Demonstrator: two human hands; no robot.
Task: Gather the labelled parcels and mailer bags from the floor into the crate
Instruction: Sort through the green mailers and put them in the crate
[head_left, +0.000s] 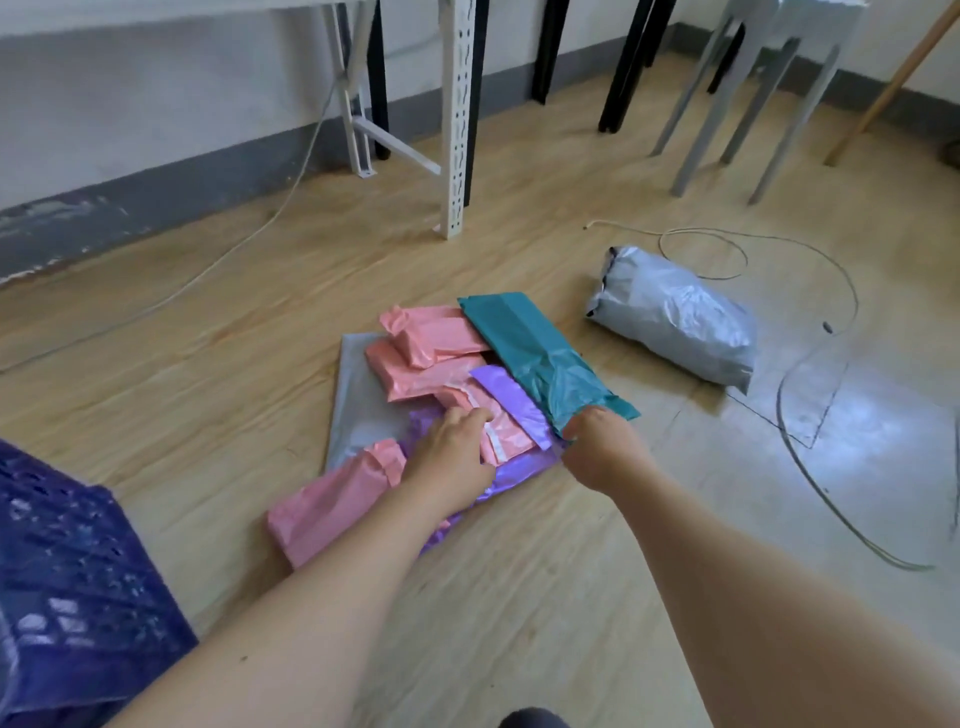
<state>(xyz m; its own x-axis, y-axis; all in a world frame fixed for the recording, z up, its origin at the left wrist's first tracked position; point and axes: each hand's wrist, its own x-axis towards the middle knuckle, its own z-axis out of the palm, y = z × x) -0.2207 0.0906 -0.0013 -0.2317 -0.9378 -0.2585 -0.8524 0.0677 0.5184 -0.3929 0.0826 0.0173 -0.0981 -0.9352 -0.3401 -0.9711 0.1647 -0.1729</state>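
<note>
Early stage: nothing seen in crate at 8 o'clock. Mailer pile on floor, centre; grey parcel at 2 o'clock. Hands apart: left hand flat on pink mailer, right hand gripping teal mailer.

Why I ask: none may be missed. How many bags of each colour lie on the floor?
Pink bags: 4
Purple bags: 2
Grey bags: 2
Teal bag: 1
Total: 9

Even, soft light; white glare on the glossy pale wood-pattern floor at right. Wide-angle distortion bends the frame edges; the blue plastic lattice crate appears blurred.
</note>
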